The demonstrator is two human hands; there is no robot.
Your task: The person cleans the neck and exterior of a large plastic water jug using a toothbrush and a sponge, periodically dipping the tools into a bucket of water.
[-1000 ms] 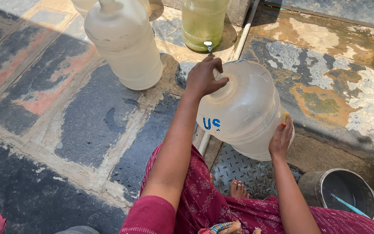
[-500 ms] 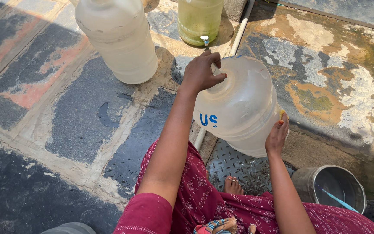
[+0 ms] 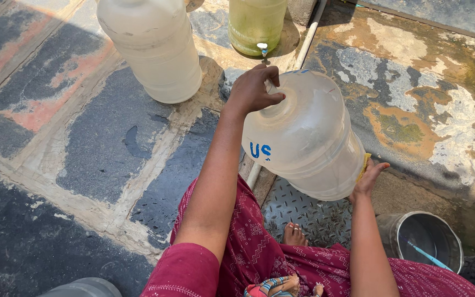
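One translucent, blue-marked water jug, tilted.

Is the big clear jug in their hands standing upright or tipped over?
Tipped. The clear jug leans with its neck gripped by the left hand, while the right hand presses against its base.

1. The floor is paved with large dark stone slabs set in pale, worn joints, some with faded reddish patches.
2. A pale pipe runs along the ground between the slabs and a rougher surface.
3. That concrete patch on the right is stained rust-brown, white and green.
4. A metal tread plate with a raised pattern lies lower down.
5. Strong sunlight falls from above, casting hard shadows.
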